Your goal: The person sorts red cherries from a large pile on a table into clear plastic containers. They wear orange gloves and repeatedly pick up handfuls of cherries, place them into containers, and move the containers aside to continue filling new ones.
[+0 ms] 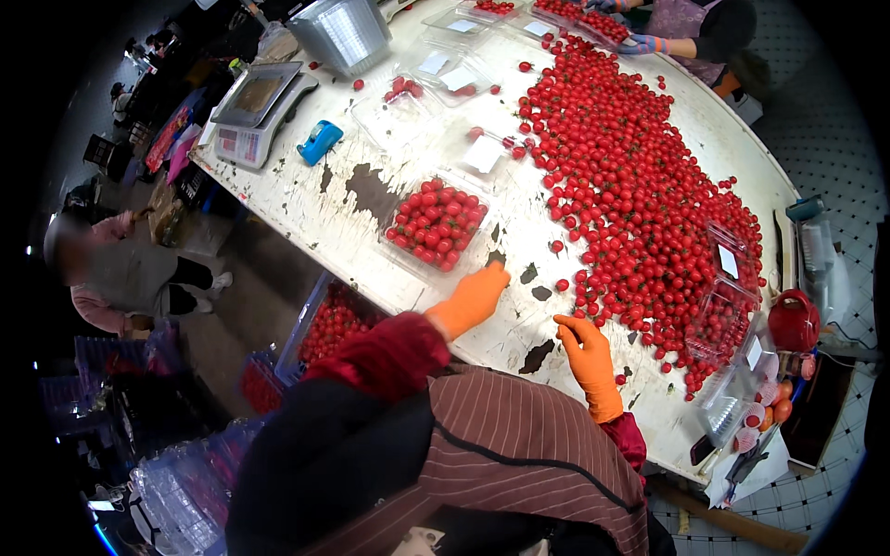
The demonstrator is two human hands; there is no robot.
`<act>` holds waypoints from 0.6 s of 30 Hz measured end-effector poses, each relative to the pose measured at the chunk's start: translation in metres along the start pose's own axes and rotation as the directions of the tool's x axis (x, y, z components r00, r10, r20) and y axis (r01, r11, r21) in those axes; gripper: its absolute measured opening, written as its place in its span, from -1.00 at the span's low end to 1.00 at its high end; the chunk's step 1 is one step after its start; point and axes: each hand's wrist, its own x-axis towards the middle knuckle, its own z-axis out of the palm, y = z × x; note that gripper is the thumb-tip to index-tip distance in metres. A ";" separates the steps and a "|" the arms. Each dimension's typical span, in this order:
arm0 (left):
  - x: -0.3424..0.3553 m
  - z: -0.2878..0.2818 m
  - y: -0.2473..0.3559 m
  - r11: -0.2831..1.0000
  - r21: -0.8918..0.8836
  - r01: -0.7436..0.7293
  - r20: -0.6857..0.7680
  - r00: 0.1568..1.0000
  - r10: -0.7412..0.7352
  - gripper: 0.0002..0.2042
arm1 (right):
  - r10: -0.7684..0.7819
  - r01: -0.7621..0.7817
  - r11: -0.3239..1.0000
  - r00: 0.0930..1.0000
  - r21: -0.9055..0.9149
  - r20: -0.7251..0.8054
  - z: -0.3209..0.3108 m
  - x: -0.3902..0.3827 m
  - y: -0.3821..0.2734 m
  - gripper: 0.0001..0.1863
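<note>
Both my hands wear orange gloves and hover over the worn white table [436, 306]. My left hand [471, 301] is closed, its fingers together, just below a clear plastic punnet [422, 266] heaped with cherry tomatoes [436, 225]. Whatever its fingers may hold is hidden. To the right, my right hand [590, 363] has its fingers slightly bent and apart, with nothing visible between them. A large spread of loose cherry tomatoes [640, 176] lies beyond it, a few single ones close to its fingertips.
A scale [248, 139], a blue tape dispenser [320, 142] and stacked clear containers [343, 37] stand at the far left. More punnets [728, 310] lie at right, near a red container [794, 320]. Across the table, a co-worker's gloved hand [644, 44] touches a filled tray. A crate of tomatoes [329, 329] sits below the left edge.
</note>
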 end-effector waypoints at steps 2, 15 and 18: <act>-0.042 -0.021 -0.003 0.989 -0.147 -0.004 0.023 1.000 0.007 -0.82 | 0.022 -0.022 1.000 1.000 0.008 0.014 0.002 0.002 0.001 -0.76; -0.104 -0.111 -0.056 0.911 0.120 0.394 -0.092 0.918 -0.385 -0.75 | -0.030 0.032 0.999 0.996 -0.022 0.078 0.017 0.014 -0.012 -0.78; -0.037 -0.105 -0.040 0.977 -0.071 0.203 -0.357 0.909 -0.215 -0.88 | -0.019 0.021 0.999 0.999 -0.043 0.048 0.012 0.010 -0.009 -0.78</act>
